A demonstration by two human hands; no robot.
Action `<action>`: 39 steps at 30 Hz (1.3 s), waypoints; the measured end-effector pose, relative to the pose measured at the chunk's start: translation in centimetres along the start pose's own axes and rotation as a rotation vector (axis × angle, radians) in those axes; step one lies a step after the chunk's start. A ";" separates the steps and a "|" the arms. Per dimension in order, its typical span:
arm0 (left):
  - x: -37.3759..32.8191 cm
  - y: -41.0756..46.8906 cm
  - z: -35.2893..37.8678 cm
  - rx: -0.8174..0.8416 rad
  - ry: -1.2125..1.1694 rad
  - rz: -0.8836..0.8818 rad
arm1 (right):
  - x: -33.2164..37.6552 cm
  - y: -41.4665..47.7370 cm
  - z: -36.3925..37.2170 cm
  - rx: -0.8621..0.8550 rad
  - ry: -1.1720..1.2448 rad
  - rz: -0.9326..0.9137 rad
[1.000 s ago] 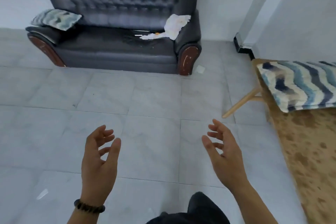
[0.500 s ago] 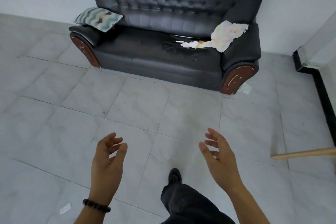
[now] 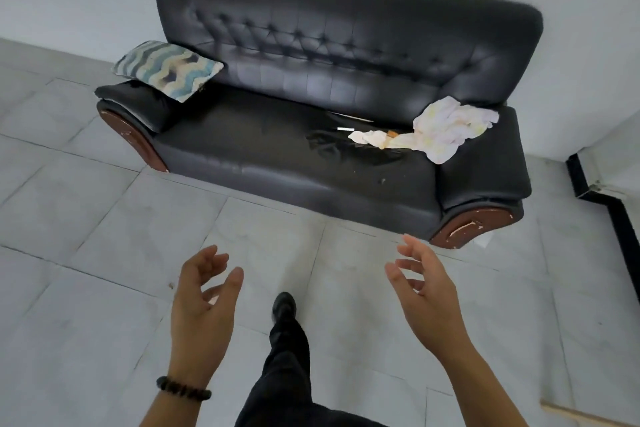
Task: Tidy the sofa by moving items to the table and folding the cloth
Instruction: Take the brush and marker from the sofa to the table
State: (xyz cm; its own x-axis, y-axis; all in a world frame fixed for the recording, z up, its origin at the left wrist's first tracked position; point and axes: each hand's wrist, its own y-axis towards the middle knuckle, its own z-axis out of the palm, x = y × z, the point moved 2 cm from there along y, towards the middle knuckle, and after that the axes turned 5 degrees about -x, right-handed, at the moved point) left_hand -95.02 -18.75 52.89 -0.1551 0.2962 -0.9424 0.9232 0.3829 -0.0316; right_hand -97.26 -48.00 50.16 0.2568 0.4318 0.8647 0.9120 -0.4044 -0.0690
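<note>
A black leather sofa (image 3: 284,149) stands against the white wall ahead. A crumpled white cloth (image 3: 446,128) is draped over its right armrest and trails onto the seat. Beside the cloth's end lie a small white stick-like item (image 3: 345,129), a small orange item (image 3: 392,132) and a dark tangled thing (image 3: 329,146). A wavy blue-and-cream cushion (image 3: 168,69) rests on the left armrest. My left hand (image 3: 204,302) and my right hand (image 3: 426,291) are held out over the floor in front of the sofa, both empty with fingers apart.
Grey tiled floor (image 3: 104,218) lies between me and the sofa. My dark trouser leg and shoe (image 3: 284,308) step forward between the hands. A black skirting strip (image 3: 609,204) runs along the wall at the right. A pale wooden edge (image 3: 588,416) shows at the bottom right.
I have walked closer to the sofa and turned left; the wooden table with the striped cushion has left view on the right. Both hands stay empty and apart.
</note>
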 end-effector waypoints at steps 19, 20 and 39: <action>-12.3 37.9 35.7 0.443 0.115 0.123 | 1.8 41.4 1.4 -0.309 0.188 0.268; -12.5 38.7 37.6 0.454 0.124 0.095 | 1.4 43.6 1.3 -0.293 0.197 0.293; 13.3 62.0 75.5 0.579 0.425 0.048 | -26.5 81.3 17.0 -0.242 0.027 0.499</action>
State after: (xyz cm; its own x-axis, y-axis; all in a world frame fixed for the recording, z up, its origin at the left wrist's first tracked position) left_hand -13.28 -57.08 13.23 -0.1248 0.6612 -0.7397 0.9524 -0.1290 -0.2761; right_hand -24.50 -78.62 13.17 0.6274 0.1206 0.7693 0.5815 -0.7296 -0.3599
